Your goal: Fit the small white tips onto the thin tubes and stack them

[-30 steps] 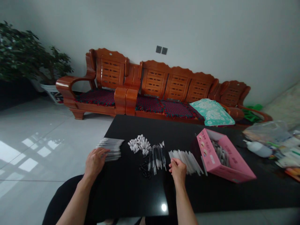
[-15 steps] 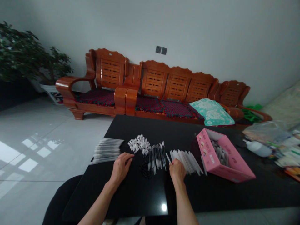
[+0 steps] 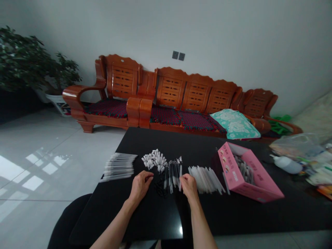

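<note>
My right hand (image 3: 188,185) is closed on a translucent white pen barrel (image 3: 181,172), held roughly upright at the right side of a bunch of thin pen refills (image 3: 172,174). My left hand (image 3: 140,184) has its thumb and fingers pressed together near a heap of small white caps (image 3: 154,159); whether something tiny is in them I cannot make out. Small black parts (image 3: 160,188) lie between the hands. Right of my right hand is a row of translucent barrels (image 3: 207,180). Assembled-looking pens (image 3: 119,167) are lined up beyond my left hand.
On the black table (image 3: 155,221), a pink box (image 3: 249,173) with grey-white pieces inside stands at the right. Past it lie a white bottle (image 3: 286,164) and a plastic bag (image 3: 295,147). A wooden sofa (image 3: 171,90) runs behind the table.
My right hand has moved left from the barrel row to the refills, carrying a barrel. My left hand has shifted slightly right, toward the black parts.
</note>
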Demonstrator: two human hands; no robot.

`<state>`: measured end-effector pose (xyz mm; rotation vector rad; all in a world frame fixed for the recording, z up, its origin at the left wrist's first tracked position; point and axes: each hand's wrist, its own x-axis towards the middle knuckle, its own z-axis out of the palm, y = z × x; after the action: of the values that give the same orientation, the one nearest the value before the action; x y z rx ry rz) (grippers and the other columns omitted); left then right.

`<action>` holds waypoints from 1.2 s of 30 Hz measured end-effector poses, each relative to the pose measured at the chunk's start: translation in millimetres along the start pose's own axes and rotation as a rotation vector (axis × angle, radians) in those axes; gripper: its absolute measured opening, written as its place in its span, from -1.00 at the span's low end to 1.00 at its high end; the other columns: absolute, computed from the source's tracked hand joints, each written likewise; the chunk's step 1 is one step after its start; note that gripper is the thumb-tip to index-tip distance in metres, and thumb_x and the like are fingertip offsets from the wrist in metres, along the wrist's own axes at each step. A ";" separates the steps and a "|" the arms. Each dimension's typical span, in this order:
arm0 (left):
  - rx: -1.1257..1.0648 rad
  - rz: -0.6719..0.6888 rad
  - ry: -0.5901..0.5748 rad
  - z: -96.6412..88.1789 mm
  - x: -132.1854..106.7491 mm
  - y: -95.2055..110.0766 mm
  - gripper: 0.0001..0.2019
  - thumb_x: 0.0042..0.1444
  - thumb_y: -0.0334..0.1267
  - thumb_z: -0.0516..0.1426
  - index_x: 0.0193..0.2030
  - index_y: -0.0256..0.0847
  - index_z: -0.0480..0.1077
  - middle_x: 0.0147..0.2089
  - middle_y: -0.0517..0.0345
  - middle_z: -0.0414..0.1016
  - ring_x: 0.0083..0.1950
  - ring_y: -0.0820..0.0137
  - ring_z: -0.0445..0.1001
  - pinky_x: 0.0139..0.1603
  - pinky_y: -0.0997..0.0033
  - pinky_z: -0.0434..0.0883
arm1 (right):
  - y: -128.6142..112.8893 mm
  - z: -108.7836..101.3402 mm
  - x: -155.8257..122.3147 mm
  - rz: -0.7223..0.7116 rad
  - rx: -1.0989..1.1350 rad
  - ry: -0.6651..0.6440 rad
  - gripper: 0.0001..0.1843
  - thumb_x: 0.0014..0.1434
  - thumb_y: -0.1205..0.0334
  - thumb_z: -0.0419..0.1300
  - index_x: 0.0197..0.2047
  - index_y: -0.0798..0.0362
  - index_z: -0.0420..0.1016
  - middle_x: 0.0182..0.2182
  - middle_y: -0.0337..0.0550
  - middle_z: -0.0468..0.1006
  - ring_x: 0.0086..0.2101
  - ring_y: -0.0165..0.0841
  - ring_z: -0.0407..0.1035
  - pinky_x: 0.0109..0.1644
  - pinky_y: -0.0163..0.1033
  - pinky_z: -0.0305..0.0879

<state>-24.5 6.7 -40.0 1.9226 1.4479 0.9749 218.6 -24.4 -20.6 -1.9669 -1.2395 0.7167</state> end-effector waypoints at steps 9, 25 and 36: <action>0.098 -0.051 -0.101 26.8 14.3 34.6 -0.84 0.10 -0.33 0.12 -0.26 -0.15 0.54 -0.27 0.14 0.52 -0.25 0.41 0.45 -0.24 0.49 0.27 | 1.2 19.1 -3.2 0.119 0.376 -0.037 -0.80 0.02 0.12 0.08 -0.46 0.09 0.36 -0.72 -0.27 0.46 -0.84 -0.52 0.14 -0.80 -0.45 -0.12; 0.405 -0.225 -0.152 53.9 40.1 50.0 -0.83 0.03 -0.18 0.12 -0.39 -0.18 0.51 -0.30 0.00 0.57 -0.22 0.21 0.52 -0.24 0.34 0.34 | 0.4 20.9 -10.7 0.129 0.404 -0.009 -0.77 0.03 0.10 0.09 -0.47 0.10 0.38 -0.71 -0.27 0.44 -0.84 -0.55 0.13 -0.82 -0.46 -0.17; -0.345 -0.150 -0.154 20.9 29.5 42.1 -0.80 0.10 -0.18 0.05 -0.34 -0.24 0.41 -0.52 0.17 0.50 -0.54 0.44 0.41 -0.48 0.51 0.26 | -7.1 13.6 -11.2 0.081 0.838 -0.137 -0.62 -0.04 0.03 0.30 -0.28 0.17 0.44 -0.55 -0.13 0.57 -0.74 -0.50 0.30 -0.77 -0.47 0.03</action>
<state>21.1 23.5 -13.2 1.5793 1.2260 0.9169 200.2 -29.0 -22.3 -1.2844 -0.7380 1.1913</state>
